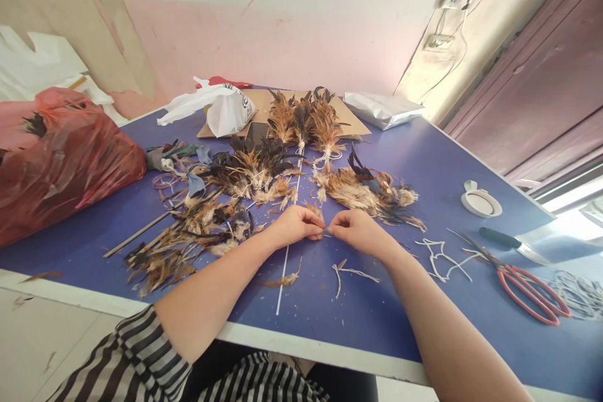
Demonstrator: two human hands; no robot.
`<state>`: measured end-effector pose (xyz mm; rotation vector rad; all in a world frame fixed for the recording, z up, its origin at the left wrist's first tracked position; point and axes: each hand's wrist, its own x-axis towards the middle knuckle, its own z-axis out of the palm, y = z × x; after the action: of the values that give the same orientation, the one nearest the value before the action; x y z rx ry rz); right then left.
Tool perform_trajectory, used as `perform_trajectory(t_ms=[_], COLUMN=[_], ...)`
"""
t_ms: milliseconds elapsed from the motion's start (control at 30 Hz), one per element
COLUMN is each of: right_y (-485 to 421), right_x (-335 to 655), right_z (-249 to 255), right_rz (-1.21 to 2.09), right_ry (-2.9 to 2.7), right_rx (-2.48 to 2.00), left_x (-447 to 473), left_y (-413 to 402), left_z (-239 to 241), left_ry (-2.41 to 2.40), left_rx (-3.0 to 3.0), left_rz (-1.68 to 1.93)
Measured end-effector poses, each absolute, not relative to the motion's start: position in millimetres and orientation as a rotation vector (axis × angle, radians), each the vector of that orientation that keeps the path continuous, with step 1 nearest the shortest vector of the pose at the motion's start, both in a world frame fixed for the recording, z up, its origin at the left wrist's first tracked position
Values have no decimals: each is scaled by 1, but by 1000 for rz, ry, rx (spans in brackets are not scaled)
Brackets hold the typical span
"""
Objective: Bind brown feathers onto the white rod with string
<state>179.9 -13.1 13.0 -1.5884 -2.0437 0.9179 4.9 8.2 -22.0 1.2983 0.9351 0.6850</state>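
My left hand and my right hand meet at the middle of the blue table, both with fingers pinched together. Between them they grip a small bunch of brown feathers, which pokes up above my left fingers. Loose brown and black feathers lie in a heap to the left. Another feather pile sits just beyond my right hand. Three tied feather bundles rest on cardboard at the far side.
Red-handled scissors, a knife, a white tape roll and white string scraps lie to the right. A red plastic bag bulges at the left. A white bag and a silver packet sit near the wall.
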Motion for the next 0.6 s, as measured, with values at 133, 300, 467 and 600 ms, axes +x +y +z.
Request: perform_trajectory(t_ms=[133, 300, 467, 600], right_y=[-16, -11, -8, -10], right_x=[171, 171, 177, 176], right_z=[13, 7, 7, 6], right_rz=[1010, 1082, 910, 711], right_ry=[-1948, -1802, -1925, -2138], right_rx=[-1531, -1414, -1301, -1254], left_x=[5, 2, -2, -3], left_y=[10, 12, 12, 12], left_z=[-26, -26, -22, -21], left_ry=[925, 899, 830, 817], left_rx=[1378, 1433, 1428, 1442], left_rz=[682, 685, 644, 620])
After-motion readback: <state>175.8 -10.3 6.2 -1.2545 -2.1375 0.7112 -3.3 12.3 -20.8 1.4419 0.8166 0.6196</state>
